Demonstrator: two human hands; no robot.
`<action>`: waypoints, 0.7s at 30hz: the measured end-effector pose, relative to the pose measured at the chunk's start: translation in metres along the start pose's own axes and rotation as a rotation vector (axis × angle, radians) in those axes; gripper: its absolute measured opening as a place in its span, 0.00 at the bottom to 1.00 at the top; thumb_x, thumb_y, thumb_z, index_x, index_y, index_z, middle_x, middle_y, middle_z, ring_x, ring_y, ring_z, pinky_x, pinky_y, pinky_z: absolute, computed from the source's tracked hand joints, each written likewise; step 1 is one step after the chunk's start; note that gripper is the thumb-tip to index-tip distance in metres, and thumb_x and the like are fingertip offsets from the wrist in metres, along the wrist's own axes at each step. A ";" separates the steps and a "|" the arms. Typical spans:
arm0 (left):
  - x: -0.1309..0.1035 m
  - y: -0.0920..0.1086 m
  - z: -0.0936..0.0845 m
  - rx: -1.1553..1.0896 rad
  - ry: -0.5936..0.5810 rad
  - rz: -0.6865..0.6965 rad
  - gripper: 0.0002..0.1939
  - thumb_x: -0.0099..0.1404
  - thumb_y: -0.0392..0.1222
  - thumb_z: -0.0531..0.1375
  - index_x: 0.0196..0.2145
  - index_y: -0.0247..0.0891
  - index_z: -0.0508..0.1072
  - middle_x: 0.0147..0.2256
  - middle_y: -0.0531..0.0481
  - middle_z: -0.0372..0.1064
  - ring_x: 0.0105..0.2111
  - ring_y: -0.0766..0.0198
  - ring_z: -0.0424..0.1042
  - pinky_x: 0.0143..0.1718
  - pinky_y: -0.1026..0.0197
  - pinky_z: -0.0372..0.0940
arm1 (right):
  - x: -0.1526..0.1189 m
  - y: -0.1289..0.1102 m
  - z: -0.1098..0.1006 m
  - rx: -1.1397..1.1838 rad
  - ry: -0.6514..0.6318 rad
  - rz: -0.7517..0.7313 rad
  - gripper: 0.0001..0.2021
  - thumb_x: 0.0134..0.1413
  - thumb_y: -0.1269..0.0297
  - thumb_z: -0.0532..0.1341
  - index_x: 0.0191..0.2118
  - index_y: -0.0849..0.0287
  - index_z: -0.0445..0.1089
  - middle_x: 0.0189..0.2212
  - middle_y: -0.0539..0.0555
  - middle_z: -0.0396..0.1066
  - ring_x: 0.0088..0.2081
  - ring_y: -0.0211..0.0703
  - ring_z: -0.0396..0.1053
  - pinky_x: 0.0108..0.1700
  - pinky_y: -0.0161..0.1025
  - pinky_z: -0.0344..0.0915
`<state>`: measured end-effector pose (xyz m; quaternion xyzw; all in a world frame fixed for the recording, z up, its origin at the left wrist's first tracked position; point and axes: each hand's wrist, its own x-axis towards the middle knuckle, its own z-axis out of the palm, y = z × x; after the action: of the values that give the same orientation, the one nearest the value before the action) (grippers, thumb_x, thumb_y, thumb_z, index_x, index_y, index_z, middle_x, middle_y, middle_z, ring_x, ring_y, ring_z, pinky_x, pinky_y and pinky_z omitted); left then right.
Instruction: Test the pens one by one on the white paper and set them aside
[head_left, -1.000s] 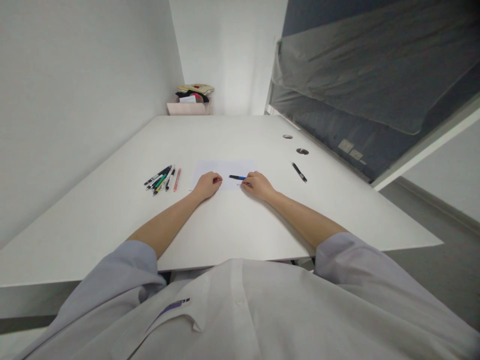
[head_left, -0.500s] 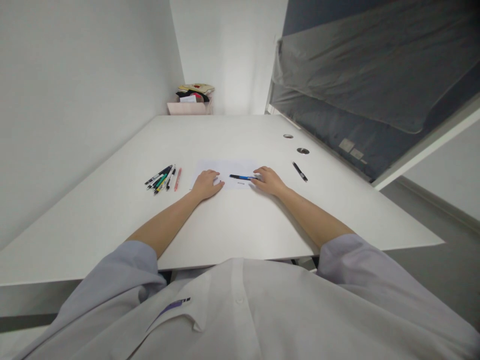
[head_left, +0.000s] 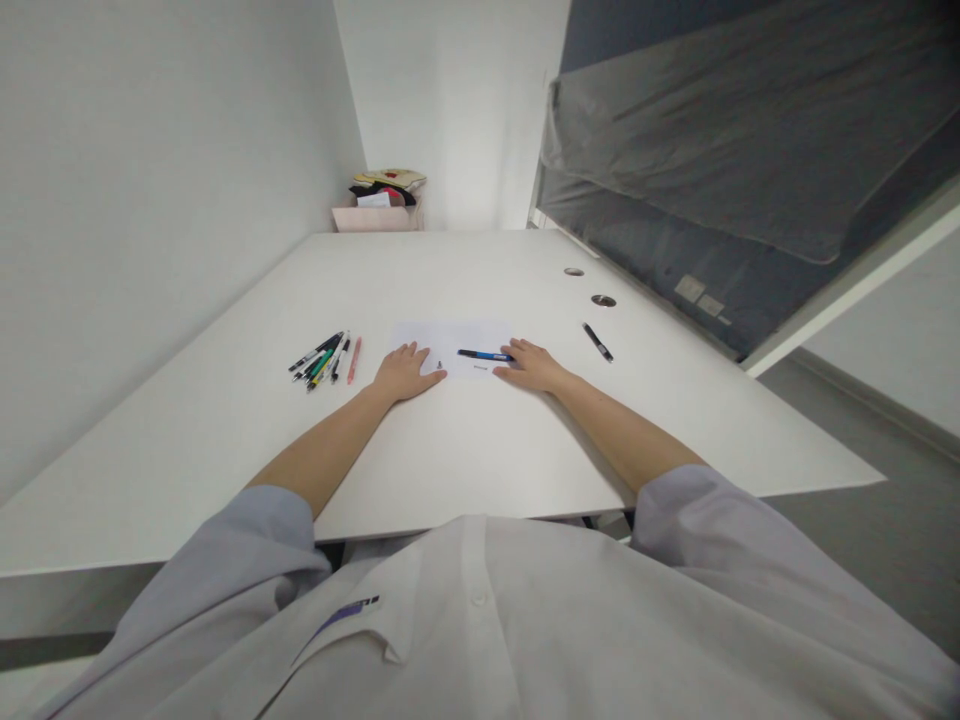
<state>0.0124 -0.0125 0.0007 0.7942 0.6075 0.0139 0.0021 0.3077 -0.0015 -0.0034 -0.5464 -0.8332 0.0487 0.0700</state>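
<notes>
My left hand (head_left: 406,374) lies flat, palm down, on the left part of a white sheet of paper (head_left: 450,332), fingers spread and holding nothing. Just off its thumb is a tiny dark piece (head_left: 439,365), too small to name. My right hand (head_left: 532,366) rests open on the paper's right side. Its fingertips are at the right end of a blue and black pen (head_left: 484,355) lying crosswise on the sheet; whether they touch it I cannot tell. A small thin greyish piece (head_left: 480,368) sits below the pen, left of my right thumb.
Several pens (head_left: 321,360) lie bunched on the left of the white table (head_left: 450,450), with a pink pen (head_left: 354,360) beside them. A black pen (head_left: 598,342) lies at right, near two round table holes (head_left: 604,300). A filled box (head_left: 371,218) stands at the far end.
Both hands have flattened slightly onto the paper. My left hand has shifted a little left, so the tiny dark piece shows more plainly. The pens lie as before.
</notes>
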 end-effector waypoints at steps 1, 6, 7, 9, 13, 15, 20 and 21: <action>0.000 0.000 0.000 -0.001 -0.001 0.000 0.44 0.67 0.71 0.44 0.68 0.35 0.59 0.70 0.36 0.49 0.69 0.44 0.51 0.67 0.50 0.48 | 0.000 -0.001 -0.001 0.000 -0.003 0.000 0.34 0.62 0.40 0.53 0.66 0.58 0.62 0.68 0.64 0.56 0.69 0.60 0.53 0.68 0.54 0.52; -0.001 0.001 -0.001 -0.009 -0.006 -0.003 0.44 0.67 0.71 0.44 0.68 0.36 0.59 0.70 0.37 0.48 0.69 0.45 0.51 0.67 0.50 0.48 | -0.001 -0.001 -0.002 0.001 -0.014 0.009 0.34 0.62 0.41 0.54 0.66 0.58 0.62 0.68 0.64 0.56 0.69 0.60 0.52 0.68 0.54 0.51; -0.001 0.001 -0.001 -0.009 -0.006 -0.005 0.44 0.67 0.71 0.44 0.68 0.36 0.59 0.70 0.37 0.48 0.69 0.45 0.51 0.67 0.50 0.48 | -0.001 -0.001 -0.002 0.002 -0.013 0.010 0.34 0.62 0.41 0.54 0.66 0.58 0.62 0.68 0.64 0.56 0.69 0.61 0.52 0.68 0.55 0.51; -0.001 0.000 0.000 -0.010 -0.001 -0.010 0.43 0.67 0.71 0.45 0.67 0.37 0.59 0.70 0.38 0.49 0.69 0.45 0.51 0.67 0.50 0.48 | 0.000 0.001 0.000 0.008 -0.004 0.006 0.34 0.61 0.41 0.54 0.66 0.57 0.62 0.68 0.64 0.56 0.69 0.61 0.52 0.68 0.56 0.51; -0.001 0.000 0.000 -0.017 0.016 0.007 0.43 0.67 0.70 0.45 0.67 0.35 0.60 0.69 0.35 0.49 0.68 0.44 0.52 0.67 0.49 0.49 | 0.002 0.005 0.005 0.026 0.026 -0.003 0.34 0.61 0.41 0.55 0.64 0.58 0.64 0.68 0.64 0.56 0.69 0.62 0.53 0.68 0.56 0.52; -0.001 0.000 0.000 -0.023 0.022 0.012 0.43 0.67 0.70 0.46 0.67 0.35 0.61 0.69 0.35 0.50 0.68 0.44 0.52 0.67 0.49 0.49 | 0.002 0.006 0.006 0.033 0.040 -0.008 0.33 0.61 0.41 0.56 0.64 0.57 0.65 0.67 0.64 0.57 0.68 0.62 0.53 0.67 0.57 0.53; -0.002 0.000 0.000 -0.025 0.009 -0.002 0.43 0.67 0.70 0.46 0.67 0.36 0.60 0.69 0.36 0.49 0.68 0.44 0.51 0.67 0.48 0.49 | 0.002 0.005 0.005 0.038 0.041 -0.008 0.33 0.60 0.41 0.56 0.64 0.57 0.65 0.67 0.65 0.58 0.68 0.63 0.54 0.67 0.58 0.54; -0.002 0.000 0.000 -0.026 0.011 -0.001 0.43 0.67 0.70 0.46 0.67 0.36 0.60 0.69 0.36 0.49 0.68 0.44 0.52 0.66 0.48 0.49 | 0.002 0.004 0.005 0.036 0.037 -0.005 0.33 0.61 0.41 0.56 0.64 0.58 0.65 0.67 0.65 0.57 0.68 0.63 0.54 0.67 0.57 0.54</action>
<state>0.0122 -0.0142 0.0008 0.7938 0.6076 0.0264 0.0090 0.3100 0.0016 -0.0088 -0.5437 -0.8321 0.0533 0.0955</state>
